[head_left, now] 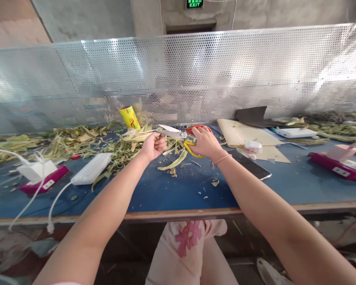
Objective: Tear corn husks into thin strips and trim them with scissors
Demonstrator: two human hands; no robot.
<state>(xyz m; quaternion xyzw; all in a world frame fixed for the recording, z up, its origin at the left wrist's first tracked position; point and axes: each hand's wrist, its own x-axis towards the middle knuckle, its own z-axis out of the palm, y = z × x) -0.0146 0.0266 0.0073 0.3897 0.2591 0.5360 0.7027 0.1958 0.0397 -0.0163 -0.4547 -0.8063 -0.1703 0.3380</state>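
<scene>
My right hand [206,140] grips the handles of a pair of scissors [172,132], one loop red and the other yellow. The blades are spread apart and point left, their tips by the fingers of my left hand [154,146]. That hand is closed, thumb against fingers; whatever it pinches is too small or hidden to name. A pale dried husk [136,136] shows just left of those fingers. Under and around both hands lie withered green plant scraps [115,148], with a curved piece of leaf [173,161] below the scissors.
A yellow cardboard tube [130,118] leans behind the scraps. White adapter [91,169] and magenta power strip [59,174] with cables sit left. To the right are a dark phone [250,164], beige paper [240,132] and another magenta strip [338,168]. A perforated metal screen [189,79] stands behind.
</scene>
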